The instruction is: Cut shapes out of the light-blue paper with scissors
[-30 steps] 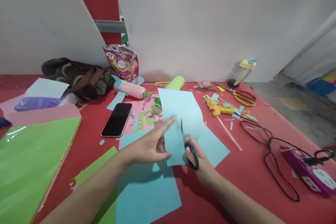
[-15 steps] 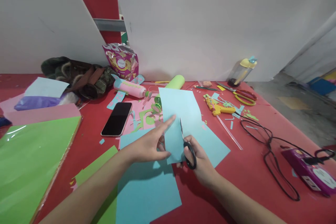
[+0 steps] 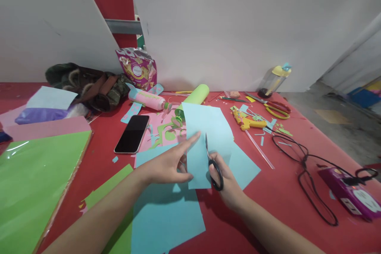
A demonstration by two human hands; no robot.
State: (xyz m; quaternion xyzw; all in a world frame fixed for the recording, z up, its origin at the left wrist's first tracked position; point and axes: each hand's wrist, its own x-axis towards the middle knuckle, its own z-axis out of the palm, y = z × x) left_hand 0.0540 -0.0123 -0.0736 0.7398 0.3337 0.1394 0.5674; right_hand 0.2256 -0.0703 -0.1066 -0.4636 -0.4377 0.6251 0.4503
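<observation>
Left hand: I have the left hand at the near left edge of the raised sheet, thumb and forefinger spread on its face, the other fingers behind, gripping it.
Right hand: the right hand is closed around the black handles of the scissors.
Light-blue sheet: the light-blue sheet stands tilted up between the hands, its far end reaching beyond both. One blade shows against its face, pointing away from me; I can't see the other.
Under the hands: more light-blue paper lies on the red table.
Left of the hands: a black-screened phone, beside pink and green cut-outs.
Pink bottle: the pink bottle lies on its side; I see yellowish-green lettering, too small to read.
Snack bag: the purple snack bag carries large white letters along its creased top and a pale round label; I can't make out the brand.
Right of the hands: a yellow glue gun among paper scraps, its black cable running towards a purple power strip.
Far right: a clear bottle with a yellow lid, near scissors with red and yellow handles.
</observation>
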